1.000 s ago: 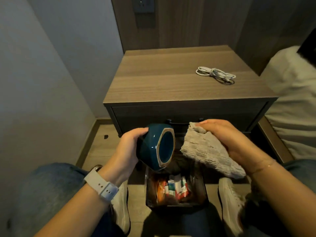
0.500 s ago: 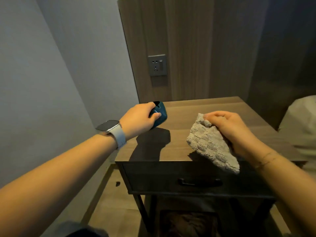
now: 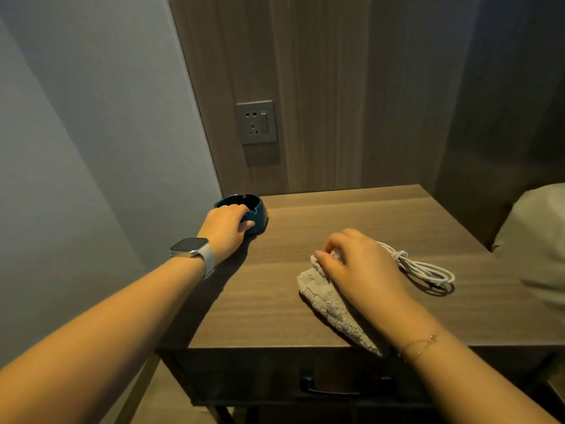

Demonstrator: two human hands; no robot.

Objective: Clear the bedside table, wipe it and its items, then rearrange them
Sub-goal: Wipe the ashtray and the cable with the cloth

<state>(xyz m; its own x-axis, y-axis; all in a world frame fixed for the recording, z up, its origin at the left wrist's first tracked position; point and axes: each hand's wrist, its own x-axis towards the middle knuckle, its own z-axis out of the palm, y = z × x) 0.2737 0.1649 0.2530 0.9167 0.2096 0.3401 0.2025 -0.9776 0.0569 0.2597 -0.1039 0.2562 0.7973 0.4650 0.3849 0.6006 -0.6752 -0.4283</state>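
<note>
While the blue ashtray point(image 3: 248, 211) is set upright at the bedside table's point(image 3: 351, 304) back left corner, its rim is gripped by the left hand point(image 3: 225, 225); the grey cloth point(image 3: 328, 296) is pinched by the right hand point(image 3: 362, 269) mid-table, white cable point(image 3: 428, 269) just right.

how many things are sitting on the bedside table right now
3: ashtray at the back left corner, cloth near the front edge, cable right of the cloth. None seem hidden.
</note>
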